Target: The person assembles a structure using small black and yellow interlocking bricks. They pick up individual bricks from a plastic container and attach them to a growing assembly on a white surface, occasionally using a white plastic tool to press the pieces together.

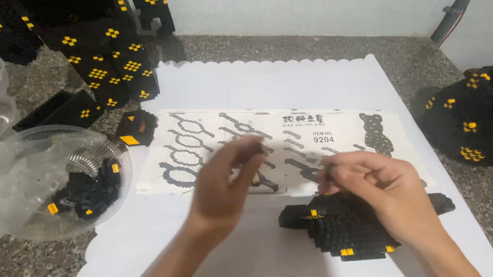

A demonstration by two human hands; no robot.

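— So, where are the two hands?

— Both hover low in the middle of the frame, above the white scalloped mat (311, 84). The left hand (223, 184) comes up from the bottom edge, wrist bent, palm turned toward the right, fingers held together and blurred. Whether they pinch anything I cannot tell.

— And the other?

— The right hand (378, 185) reaches in from the lower right, back of the hand upward, fingertips drawn together at its left end as if on something tiny; the piece itself is too small to make out.

— What lies under it?

— A black brick assembly (341, 229) with a few yellow studs, flat on the mat in the lower centre, partly hidden by the right hand. Just beyond both hands lies the instruction sheet (201, 141), printed with black part diagrams.

— Anything at the sides?

— At the left, a clear plastic bowl (28, 167) holds loose black and yellow bricks. In the upper left stands a tall black-and-yellow brick figure (101, 56), a small brick block (136, 128) near its foot. At the right edge sits a rounded black brick piece (470, 121).
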